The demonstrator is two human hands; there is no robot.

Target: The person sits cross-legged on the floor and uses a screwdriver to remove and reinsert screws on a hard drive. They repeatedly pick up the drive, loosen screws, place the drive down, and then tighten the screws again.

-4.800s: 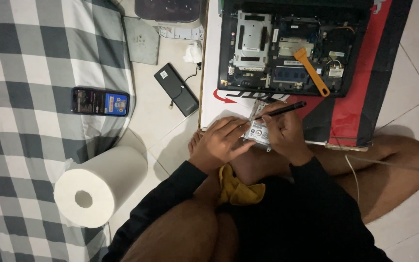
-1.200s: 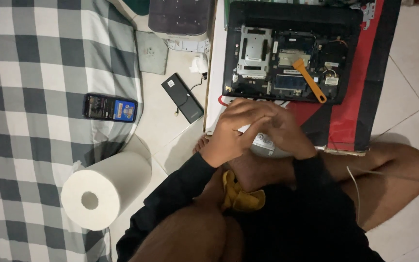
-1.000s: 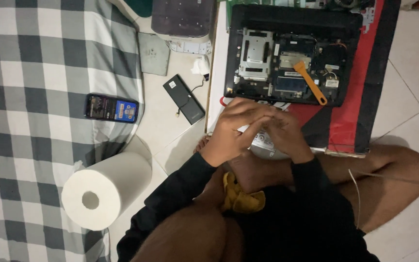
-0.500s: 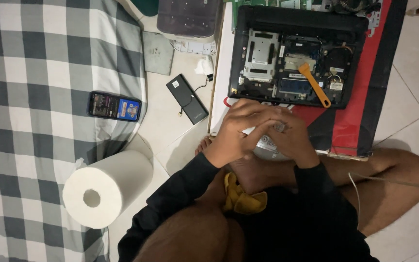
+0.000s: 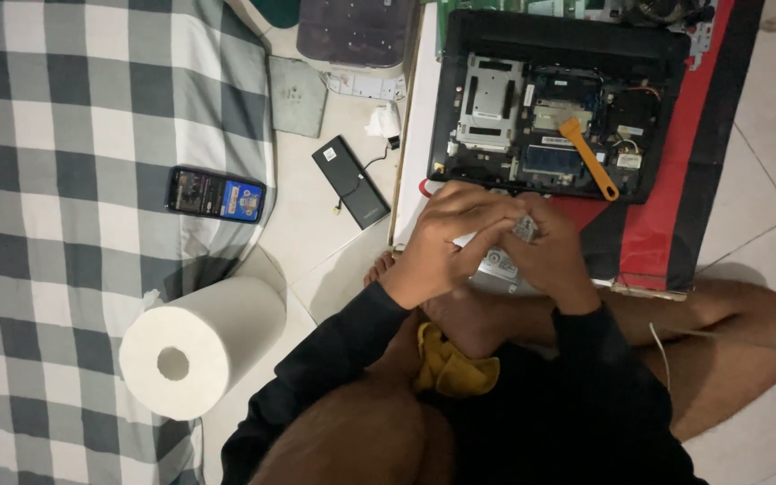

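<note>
You sit cross-legged on the floor, and your knees and dark sleeves fill the bottom of the view, with a crumpled yellow cloth (image 5: 454,366) in your lap. Just above it your left hand (image 5: 446,242) and right hand (image 5: 554,260) press close together, fingers curled around a small grey metal part (image 5: 524,228) held between the fingertips. Only a corner of that part shows, so you cannot tell its full shape. Under your hands lies a flat silver drive (image 5: 499,268), mostly covered by them.

To your left a roll of paper towel (image 5: 201,346) rests on its side at the edge of a grey and white checked blanket (image 5: 65,180). Farther out on the blanket lies a phone (image 5: 216,194) with a lit screen, and a slim black battery pack (image 5: 350,181) with a thin wire sits on the pale floor tiles (image 5: 770,135).

Beyond your hands an opened laptop (image 5: 550,103) lies with its inner boards bare, an orange pry tool (image 5: 588,158) resting across them. It sits on a red and black mat (image 5: 684,171). The top edge cuts off a dark box (image 5: 352,31).
</note>
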